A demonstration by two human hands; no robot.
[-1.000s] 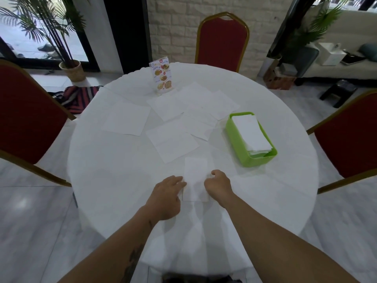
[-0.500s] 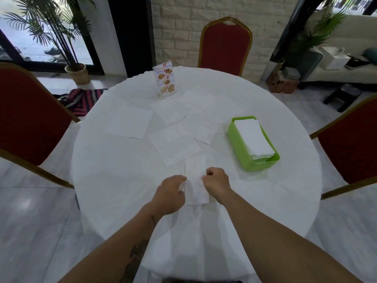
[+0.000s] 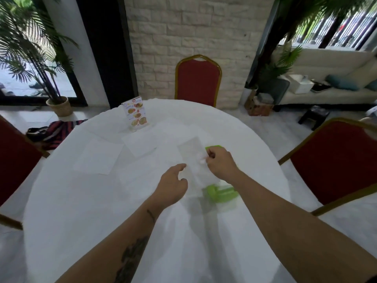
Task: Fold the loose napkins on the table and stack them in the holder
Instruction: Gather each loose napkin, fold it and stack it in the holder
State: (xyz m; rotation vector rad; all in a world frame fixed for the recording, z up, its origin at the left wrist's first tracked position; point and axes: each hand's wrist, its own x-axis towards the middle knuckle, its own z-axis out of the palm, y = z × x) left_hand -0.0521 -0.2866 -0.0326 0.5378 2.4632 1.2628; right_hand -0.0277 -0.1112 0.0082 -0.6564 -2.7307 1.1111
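My right hand (image 3: 219,163) pinches a folded white napkin (image 3: 192,158) and holds it in the air over the green holder (image 3: 220,196). The napkin and my forearm hide most of the holder; only its near end and a far corner show. My left hand (image 3: 172,184) hovers just left of the napkin, fingers loosely apart, with nothing in it. Several loose unfolded napkins lie flat on the white round table (image 3: 81,211), one at the left (image 3: 98,156) and others toward the middle (image 3: 146,142).
A menu card stand (image 3: 135,114) is upright at the table's far side. Red chairs stand at the far side (image 3: 197,80), the right (image 3: 334,160) and the left (image 3: 14,160). A potted palm (image 3: 58,103) and a striped cloth (image 3: 57,133) are on the floor.
My right hand lifted the folded napkin off the table and carried it right and forward over the holder. My left hand let go of it. The camera tilted up.
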